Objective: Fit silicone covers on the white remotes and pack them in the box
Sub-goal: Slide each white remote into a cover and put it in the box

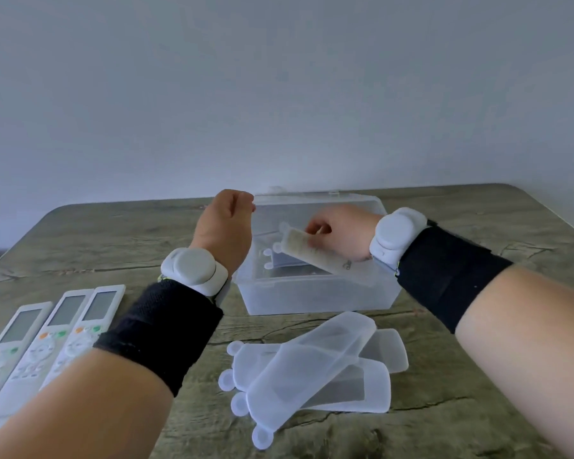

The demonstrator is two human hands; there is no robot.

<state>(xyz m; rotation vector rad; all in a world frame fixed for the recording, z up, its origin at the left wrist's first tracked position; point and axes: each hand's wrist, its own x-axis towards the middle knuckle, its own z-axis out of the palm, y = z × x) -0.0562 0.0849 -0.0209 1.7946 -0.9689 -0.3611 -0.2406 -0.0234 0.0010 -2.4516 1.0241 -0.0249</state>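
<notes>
While the right hand (pixel 342 233) grips one covered remote (pixel 315 255) over the box (pixel 312 299) by the far edge of the surface (pixel 444 425), a second covered remote (pixel 289 260) lies inside. Three bare remotes (pixel 43 342) and three empty covers (pixel 312 369) wait by the near edge. The left hand (pixel 224 223) hides its fingers, so I cannot tell.

My right hand (pixel 342 231) grips a covered remote (pixel 315 256), tilted over the open box (pixel 312 299). My left hand (pixel 224 226) is by the box's left rim with its fingers curled; I cannot tell if it holds the rim. A second covered remote (pixel 285 260) lies flat in the box. Three bare remotes (pixel 57 332) lie side by side on the table (pixel 478 409), to the left. A pile of covers (pixel 315 366) sits just in front of the box.
</notes>
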